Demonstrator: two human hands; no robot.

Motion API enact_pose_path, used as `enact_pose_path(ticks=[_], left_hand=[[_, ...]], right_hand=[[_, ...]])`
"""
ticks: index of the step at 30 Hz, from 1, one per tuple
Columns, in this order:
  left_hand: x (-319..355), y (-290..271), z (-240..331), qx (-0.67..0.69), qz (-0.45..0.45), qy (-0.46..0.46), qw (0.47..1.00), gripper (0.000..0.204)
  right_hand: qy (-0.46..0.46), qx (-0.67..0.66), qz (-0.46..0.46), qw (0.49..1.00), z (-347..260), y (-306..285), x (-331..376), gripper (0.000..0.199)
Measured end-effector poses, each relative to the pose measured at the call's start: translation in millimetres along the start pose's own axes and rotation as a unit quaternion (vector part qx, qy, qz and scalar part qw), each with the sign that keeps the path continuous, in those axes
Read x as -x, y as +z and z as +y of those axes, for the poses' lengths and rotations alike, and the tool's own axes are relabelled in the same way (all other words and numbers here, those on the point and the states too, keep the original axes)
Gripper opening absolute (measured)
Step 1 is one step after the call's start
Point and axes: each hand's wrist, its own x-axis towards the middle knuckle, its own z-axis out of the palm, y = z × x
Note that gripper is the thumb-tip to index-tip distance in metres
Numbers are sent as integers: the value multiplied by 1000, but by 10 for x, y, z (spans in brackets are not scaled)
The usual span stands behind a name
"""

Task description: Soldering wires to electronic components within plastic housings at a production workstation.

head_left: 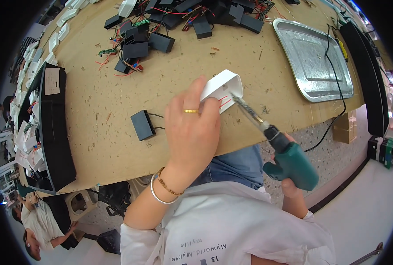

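- Gripping a white plastic box [223, 87] above the worktop [95, 101], the left hand [192, 128] steadies it.
- The right hand [291, 185] clasps a green electric screwdriver [289, 161], bit tip against the box.
- A black box [142, 125] lies nearby.

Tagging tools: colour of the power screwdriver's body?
Teal green power screwdriver, black collar; head view.

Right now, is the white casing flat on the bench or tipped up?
Tipped up. The left hand holds the white casing on edge, open side facing the green power screwdriver, whose bit enters it; red wires show inside.
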Motion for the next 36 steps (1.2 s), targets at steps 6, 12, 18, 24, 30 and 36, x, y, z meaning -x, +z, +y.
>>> enact_pose_path(ticks=[6, 12, 18, 24, 30, 36], left_hand=[[-79, 78, -5, -26, 55, 63, 996, 12], [-22, 167, -17, -35, 43, 57, 997, 14], [-17, 175, 5, -71, 45, 56, 995, 14], [-92, 133, 27, -109, 103, 69, 986, 12], [-95, 185, 75, -40, 61, 31, 997, 18], [-86, 231, 46, -97, 65, 59, 991, 13]], right_hand=[[-19, 51, -2, 999, -53, 46, -57, 46], [-26, 61, 14, 998, -66, 74, -111, 43], [-14, 75, -2, 997, -138, 117, -207, 42], [-6, 69, -8, 998, -120, 82, -202, 44], [-37, 87, -9, 996, -161, 80, -266, 45], [-60, 98, -6, 993, -145, 75, -303, 45]])
